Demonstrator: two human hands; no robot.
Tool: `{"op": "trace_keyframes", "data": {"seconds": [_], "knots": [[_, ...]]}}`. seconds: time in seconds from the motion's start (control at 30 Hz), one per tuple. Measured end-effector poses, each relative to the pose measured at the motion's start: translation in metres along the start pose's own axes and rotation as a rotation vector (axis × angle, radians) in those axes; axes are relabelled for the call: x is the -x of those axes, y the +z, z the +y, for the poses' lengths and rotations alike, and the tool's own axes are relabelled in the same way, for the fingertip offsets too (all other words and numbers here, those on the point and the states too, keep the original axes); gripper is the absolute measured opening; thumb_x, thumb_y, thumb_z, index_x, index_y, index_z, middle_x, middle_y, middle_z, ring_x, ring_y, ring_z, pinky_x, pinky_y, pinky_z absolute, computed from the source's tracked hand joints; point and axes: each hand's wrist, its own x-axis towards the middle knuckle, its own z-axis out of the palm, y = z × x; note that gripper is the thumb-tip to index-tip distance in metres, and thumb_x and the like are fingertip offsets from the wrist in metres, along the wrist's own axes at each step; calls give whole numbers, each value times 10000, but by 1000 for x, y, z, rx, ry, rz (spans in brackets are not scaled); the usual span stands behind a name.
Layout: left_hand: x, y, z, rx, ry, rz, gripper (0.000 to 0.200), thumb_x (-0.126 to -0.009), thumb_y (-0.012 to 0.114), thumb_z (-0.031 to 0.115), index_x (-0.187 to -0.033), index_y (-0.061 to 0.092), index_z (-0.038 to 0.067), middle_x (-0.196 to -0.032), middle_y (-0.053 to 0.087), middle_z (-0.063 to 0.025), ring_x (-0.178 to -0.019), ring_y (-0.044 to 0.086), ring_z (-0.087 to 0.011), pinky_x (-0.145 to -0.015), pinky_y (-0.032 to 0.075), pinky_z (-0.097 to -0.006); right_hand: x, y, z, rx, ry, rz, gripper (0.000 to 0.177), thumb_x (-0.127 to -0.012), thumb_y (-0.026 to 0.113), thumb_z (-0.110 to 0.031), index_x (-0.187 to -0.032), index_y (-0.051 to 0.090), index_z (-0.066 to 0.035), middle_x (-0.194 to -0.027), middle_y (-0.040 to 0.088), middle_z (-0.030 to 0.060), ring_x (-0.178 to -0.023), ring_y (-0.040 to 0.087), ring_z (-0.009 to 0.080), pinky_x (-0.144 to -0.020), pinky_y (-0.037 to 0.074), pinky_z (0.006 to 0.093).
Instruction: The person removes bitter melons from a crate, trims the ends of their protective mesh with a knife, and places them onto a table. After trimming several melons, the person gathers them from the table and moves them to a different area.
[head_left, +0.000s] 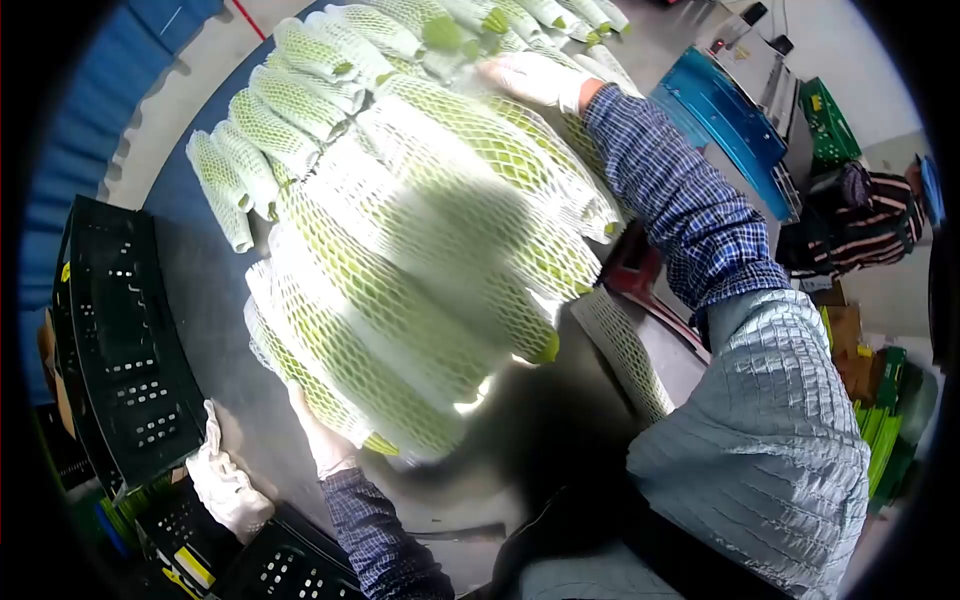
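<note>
A bundle of several long green vegetables (370, 300) in white foam net sleeves lies close in front of me, its near ends over the table. My left hand (322, 435) grips the near left side, with the thumb side showing and the other fingers hidden beneath. At the far right end, my right hand (540, 80), in a whitish glove, holds the bundle from above; bright light washes out its fingers. Behind the bundle, more netted vegetables (260, 140) lie in rows. A single net-sleeved piece (625, 355) rests apart on the right, below my right forearm.
Black perforated crates (130, 340) stand along the left of the dark table (215, 330). A crumpled white cloth or glove (228, 485) hangs on a lower crate. To the right are a blue tray (725, 115), a green crate (828, 120) and a striped bag (870, 225).
</note>
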Motion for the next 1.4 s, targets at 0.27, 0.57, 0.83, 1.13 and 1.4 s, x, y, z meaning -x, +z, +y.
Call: {"op": "trace_keyframes", "data": {"seconds": [0.27, 0.57, 0.83, 1.13, 1.4], "knots": [[3, 2, 1, 59, -39, -77, 691, -940, 573, 538, -1424, 484, 52, -1388, 565, -96, -1194, 573, -259, -1019, 478, -401, 215, 67, -36, -160, 277, 915, 586, -961, 550, -178, -1474, 345, 19, -1485, 415, 230, -1404, 379, 317, -1146, 310, 383], [-8, -33, -2, -34, 18, -187, 703, -974, 521, 560, -1463, 431, 63, -1440, 512, -81, -1264, 508, -237, -1076, 410, -375, 174, 161, -19, -605, 792, 1278, 874, -964, 543, -416, -1489, 135, 151, -1570, 147, 352, -1492, 132, 414, -1226, 107, 418], [15, -5, 3, -8, -36, -237, 682, -982, 537, 507, -1466, 409, 44, -1430, 509, -85, -1250, 516, -249, -1077, 400, -375, 138, 126, -6, -757, 941, 1528, 918, -902, 669, -419, -1541, 171, 12, -1571, 108, 290, -1447, 192, 396, -1182, 224, 444], [4, -9, -16, 17, 5, -233, 675, -990, 529, 484, -1477, 380, 41, -1431, 503, -116, -1259, 516, -263, -1088, 403, -390, 111, 90, 36, -737, 800, 1645, 839, -883, 681, -367, -1523, 275, -7, -1573, 158, 242, -1437, 256, 359, -1176, 257, 390], [19, 35, -29, -79, 17, -210, 697, -983, 530, 510, -1476, 379, 41, -1415, 510, -109, -1245, 520, -259, -1060, 422, -397, 93, 56, 89, -746, 799, 1623, 848, -878, 645, -389, -1525, 260, 3, -1581, 210, 240, -1456, 252, 354, -1202, 210, 404]]}}
